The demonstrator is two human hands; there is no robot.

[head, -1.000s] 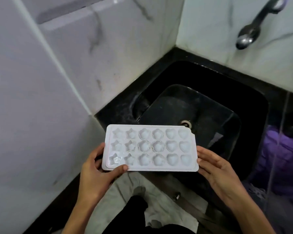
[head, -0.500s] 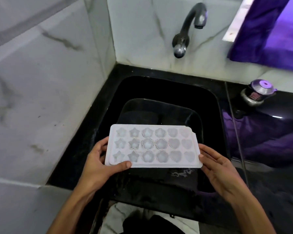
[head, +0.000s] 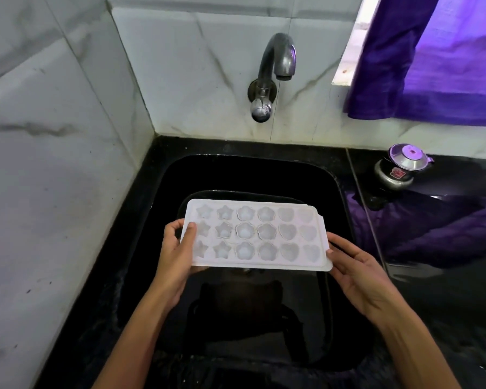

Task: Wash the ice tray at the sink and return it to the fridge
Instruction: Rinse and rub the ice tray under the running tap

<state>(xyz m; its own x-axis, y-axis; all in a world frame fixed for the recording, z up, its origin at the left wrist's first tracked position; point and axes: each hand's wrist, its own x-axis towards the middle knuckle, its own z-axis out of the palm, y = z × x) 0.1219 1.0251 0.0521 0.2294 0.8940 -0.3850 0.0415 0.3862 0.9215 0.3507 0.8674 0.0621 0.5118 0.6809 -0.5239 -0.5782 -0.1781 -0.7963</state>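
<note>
Ice tray (head: 254, 237) was held level over the black sink (head: 264, 169), gripped at both short ends.

The basin floor was lost in dark reflections, and no drain could be made out; both forearms were cut off at the bottom edge, and the fingers beneath the tray were hidden. The tray was seen as white plastic, three rows of six moulds: stars at 9 o'clock, flowers in the middle, hearts at 3 o'clock, with pale contents that could not be identified. The left hand (head: 177, 256) was clamped on the 9 o'clock end, thumb pressed on top. The right hand (head: 357, 279) was closed on the 3 o'clock corner, fingertips at the rim. The tap (head: 275, 68) stood at 12 o'clock, well above the tray.
</note>
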